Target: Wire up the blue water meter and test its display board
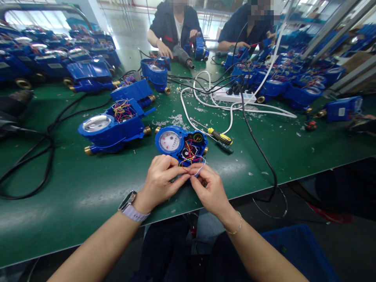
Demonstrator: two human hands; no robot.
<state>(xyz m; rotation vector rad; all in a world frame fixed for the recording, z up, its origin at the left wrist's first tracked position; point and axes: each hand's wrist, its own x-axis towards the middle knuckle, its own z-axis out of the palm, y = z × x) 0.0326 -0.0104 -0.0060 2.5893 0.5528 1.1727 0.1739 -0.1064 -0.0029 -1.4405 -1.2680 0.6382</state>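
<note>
In front of me on the green table lies a blue water meter (pixel 169 140), its round dial facing up and its wiring compartment open. Red, yellow and white wires (pixel 192 153) come out of the compartment toward me. My left hand (pixel 163 177) pinches thin wires at its fingertips, at the meter's near edge. Meeting it fingertip to fingertip, my right hand (pixel 208 187) also pinches wires, and a pale loop of wire rises by its fingers. The exact wire ends are hidden between the fingers. Just right of the meter rests a yellow-and-black screwdriver (pixel 220 136).
Another open water meter (pixel 117 127) stands to the left, with more meters (pixel 55 58) massed behind it. A white power strip (pixel 233 95) with cables lies beyond. Two people work across the table, near a heat gun (pixel 183 56). The table edge (pixel 249 192) runs close to me.
</note>
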